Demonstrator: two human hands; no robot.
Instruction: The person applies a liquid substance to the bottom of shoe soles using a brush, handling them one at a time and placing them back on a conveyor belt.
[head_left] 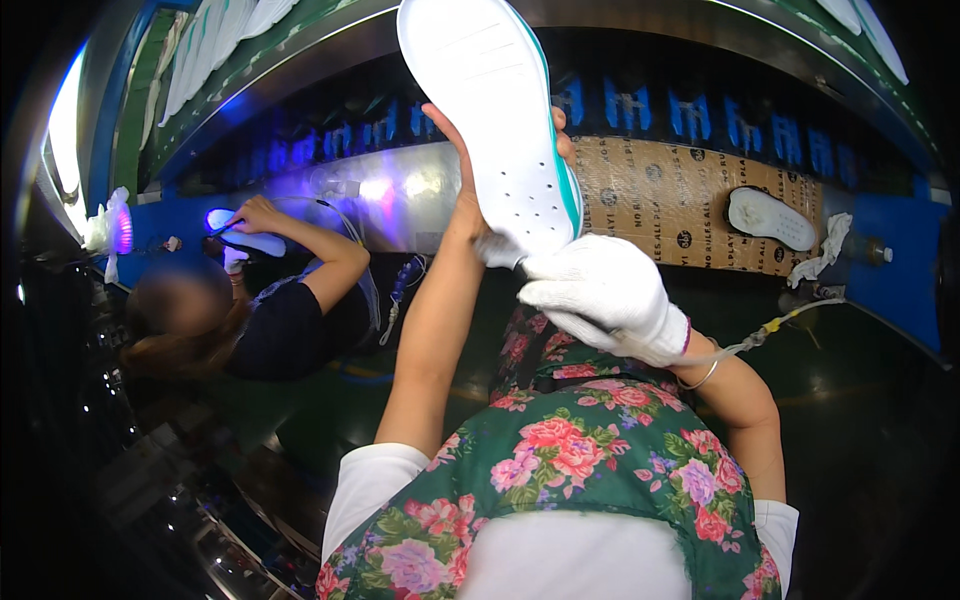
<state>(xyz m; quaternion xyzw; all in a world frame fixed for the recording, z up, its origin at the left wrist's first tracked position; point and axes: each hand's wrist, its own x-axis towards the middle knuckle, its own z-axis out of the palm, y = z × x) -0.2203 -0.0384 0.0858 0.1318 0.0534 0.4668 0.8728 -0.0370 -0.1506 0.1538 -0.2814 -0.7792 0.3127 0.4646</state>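
Note:
My bare left hand (467,185) grips a white shoe sole (495,110) with a teal edge, its thumb on the left side and fingertips curled round the right. The sole is held up above the bench, with small holes at its lower end and thin lines further up. My right hand (610,295), in a white knit glove, is closed round a small brush (497,250). The brush's greyish head is smeared by motion and lies against or close to the sole's lower end; I cannot tell if they touch.
Printed cardboard (640,200) covers the bench, bearing another sole (770,218). At right are a crumpled cloth (822,250), a jar (873,252) and a thin hose (775,325). A co-worker (290,310) at left handles a sole (252,241) under violet light. Blue clips (690,118) line the back.

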